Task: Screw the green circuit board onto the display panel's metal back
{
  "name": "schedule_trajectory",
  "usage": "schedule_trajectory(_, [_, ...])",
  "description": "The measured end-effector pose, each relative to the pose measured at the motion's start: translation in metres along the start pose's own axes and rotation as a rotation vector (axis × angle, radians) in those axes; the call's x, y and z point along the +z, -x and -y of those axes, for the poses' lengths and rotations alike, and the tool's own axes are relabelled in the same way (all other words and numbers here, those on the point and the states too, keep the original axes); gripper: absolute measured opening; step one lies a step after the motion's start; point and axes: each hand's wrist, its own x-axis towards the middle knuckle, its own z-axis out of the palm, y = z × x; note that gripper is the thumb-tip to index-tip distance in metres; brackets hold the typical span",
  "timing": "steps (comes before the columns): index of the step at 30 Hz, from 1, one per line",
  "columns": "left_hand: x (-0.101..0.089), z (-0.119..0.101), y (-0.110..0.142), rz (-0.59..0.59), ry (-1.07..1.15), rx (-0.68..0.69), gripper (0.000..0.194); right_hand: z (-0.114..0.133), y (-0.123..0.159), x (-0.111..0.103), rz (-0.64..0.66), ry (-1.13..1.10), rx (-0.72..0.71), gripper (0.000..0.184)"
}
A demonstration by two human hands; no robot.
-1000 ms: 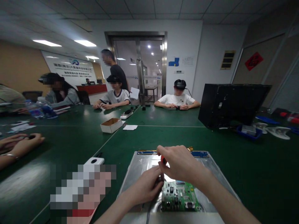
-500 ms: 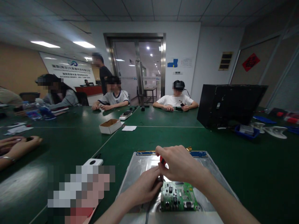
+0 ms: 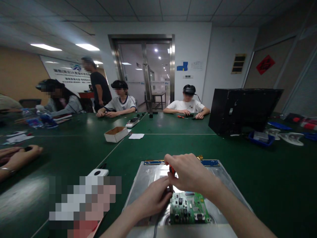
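A screwdriver [image 3: 171,169] with a red and black handle stands upright in my right hand [image 3: 189,172], whose fingers wrap its top. My left hand [image 3: 157,195] is closed low around the screwdriver's shaft, and the fingers hide the tip. Just below the fingertips lies a green circuit board [image 3: 188,208], at its upper left corner. The board sits on a silver metal panel [image 3: 142,178] lying flat on the table. Along the panel's far edge runs a narrow blue circuit strip [image 3: 210,163], partly behind my right hand.
A thin cable [image 3: 156,226] runs beside the board. An open cardboard box [image 3: 116,135] and a white paper [image 3: 136,136] lie ahead on the green table [image 3: 173,145]. A large black monitor [image 3: 244,110] stands at right, near a blue tray [image 3: 262,138]. Co-workers sit around the table.
My hands keep nearly the same pose on the screwdriver. Across the table, a person has put a red-handled tool down, and a standing person at the back has moved left.
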Motion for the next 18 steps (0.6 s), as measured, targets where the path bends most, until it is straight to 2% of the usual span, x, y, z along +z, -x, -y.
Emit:
schedule_trajectory(9, [0.0047, 0.0079, 0.0015, 0.006, -0.002, -0.027, 0.022, -0.0013, -0.0008, -0.0046, 0.045, 0.028, 0.014, 0.008])
schedule_trajectory(15, [0.0041, 0.0053, 0.0017, 0.011, -0.032, -0.090, 0.017, -0.0021, -0.0019, -0.0009, 0.026, 0.043, 0.022, 0.019])
schedule_trajectory(18, [0.0031, 0.0055, 0.0011, 0.016, -0.010, -0.044, 0.020, -0.0018, -0.0013, -0.0008, 0.034, 0.022, 0.024, 0.008])
